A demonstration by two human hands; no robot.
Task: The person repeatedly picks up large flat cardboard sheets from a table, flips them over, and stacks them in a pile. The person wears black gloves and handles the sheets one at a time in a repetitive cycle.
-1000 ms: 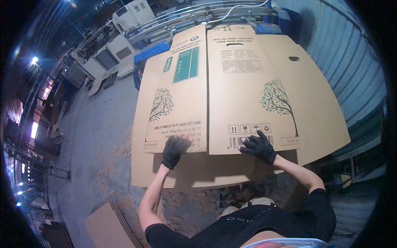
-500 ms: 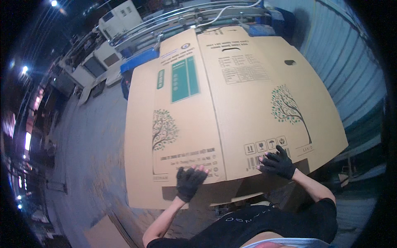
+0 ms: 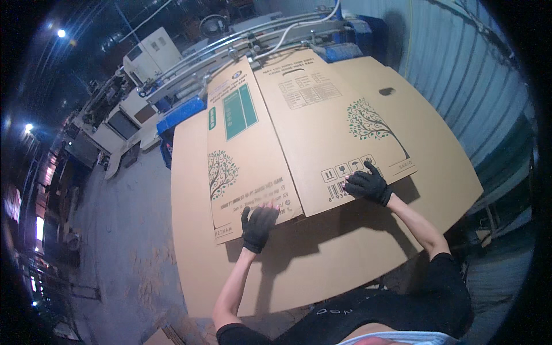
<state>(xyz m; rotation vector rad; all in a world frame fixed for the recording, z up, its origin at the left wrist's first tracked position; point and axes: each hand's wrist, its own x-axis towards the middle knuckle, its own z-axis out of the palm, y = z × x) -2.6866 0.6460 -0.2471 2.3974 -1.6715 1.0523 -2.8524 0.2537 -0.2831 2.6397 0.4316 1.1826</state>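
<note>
A large brown flattened cardboard box lies before me, with green trees, a green panel and handling symbols on it. A dark seam runs down it where two panels meet. Beneath it spreads a wider plain cardboard sheet, bare along its near side and shaded by the box's edge. My left hand, in a black glove with bare fingertips, rests on the box's near left edge, fingers stretched forward. My right hand, gloved alike, lies on the near right edge by the barcode, thumb raised and fingers extended. Neither hand grips anything visible.
At the far end stands a machine with metal rails and blue parts. A corrugated wall rises on the right. White machine cabinets stand far left, and scraps litter the floor.
The printed box has slid away from me toward the machine, with both hands on its near edge. More of the plain sheet below now shows. The view has shifted somewhat.
</note>
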